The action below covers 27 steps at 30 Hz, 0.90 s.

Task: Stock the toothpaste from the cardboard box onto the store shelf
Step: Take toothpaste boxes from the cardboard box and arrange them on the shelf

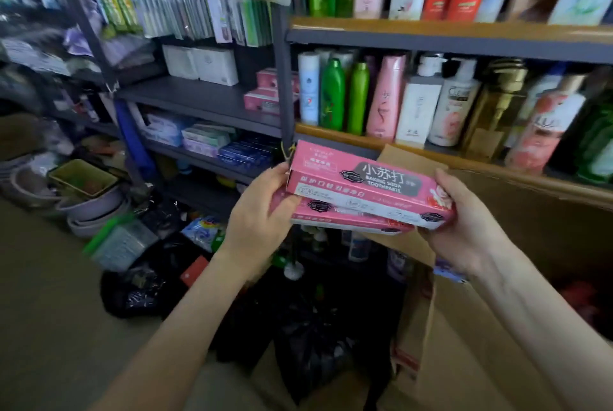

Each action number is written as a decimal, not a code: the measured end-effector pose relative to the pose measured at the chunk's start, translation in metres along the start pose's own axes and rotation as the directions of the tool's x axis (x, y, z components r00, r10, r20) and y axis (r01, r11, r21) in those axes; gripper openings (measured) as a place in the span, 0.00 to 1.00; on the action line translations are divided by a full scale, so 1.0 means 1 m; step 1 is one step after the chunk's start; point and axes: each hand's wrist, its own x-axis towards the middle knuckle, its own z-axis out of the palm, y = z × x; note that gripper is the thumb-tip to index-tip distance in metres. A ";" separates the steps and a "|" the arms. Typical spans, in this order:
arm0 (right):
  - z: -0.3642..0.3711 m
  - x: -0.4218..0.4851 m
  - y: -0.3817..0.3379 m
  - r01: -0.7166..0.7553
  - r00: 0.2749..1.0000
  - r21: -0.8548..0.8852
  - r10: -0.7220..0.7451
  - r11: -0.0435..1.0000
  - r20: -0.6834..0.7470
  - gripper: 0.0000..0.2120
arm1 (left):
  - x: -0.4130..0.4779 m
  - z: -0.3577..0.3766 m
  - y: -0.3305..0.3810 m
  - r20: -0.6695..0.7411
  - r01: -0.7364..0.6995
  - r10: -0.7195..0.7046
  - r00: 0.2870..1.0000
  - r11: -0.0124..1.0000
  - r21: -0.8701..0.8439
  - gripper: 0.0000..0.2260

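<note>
Two pink toothpaste boxes (365, 188), stacked one on the other, are held level in front of me. My left hand (262, 221) grips their left end and my right hand (464, 228) grips their right end. The open cardboard box (517, 211) stands at the right, below and behind my right hand; its inside is dark. More pink toothpaste boxes (265, 95) lie stacked on the grey shelf (199, 99) to the upper left of the held ones.
Shampoo bottles (398, 102) fill the wooden-edged shelves at the right. Blue and green toothpaste boxes (212, 142) lie on a lower grey shelf. Black bags (298, 344), basins (89, 208) and loose goods crowd the floor below.
</note>
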 end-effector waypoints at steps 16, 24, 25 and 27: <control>0.215 0.090 0.161 -0.105 0.994 -0.026 0.106 0.994 0.017 0.14 | -0.006 -0.052 -0.242 0.002 0.198 -0.200 0.980 0.970 -0.140 0.18; 0.261 0.167 0.192 -0.141 0.989 0.002 0.141 0.990 -0.040 0.12 | 0.026 -0.034 -0.319 0.259 0.452 -0.371 0.892 0.738 -0.501 0.29; 0.264 0.179 0.195 -0.147 0.989 0.013 0.148 0.989 -0.031 0.12 | 0.037 -0.036 -0.323 0.311 0.559 -0.502 0.807 0.479 -0.677 0.27; 0.276 0.204 0.199 -0.144 0.990 0.007 0.144 0.990 -0.001 0.13 | 0.062 -0.037 -0.334 0.461 0.582 -0.676 0.575 -0.058 -0.811 0.17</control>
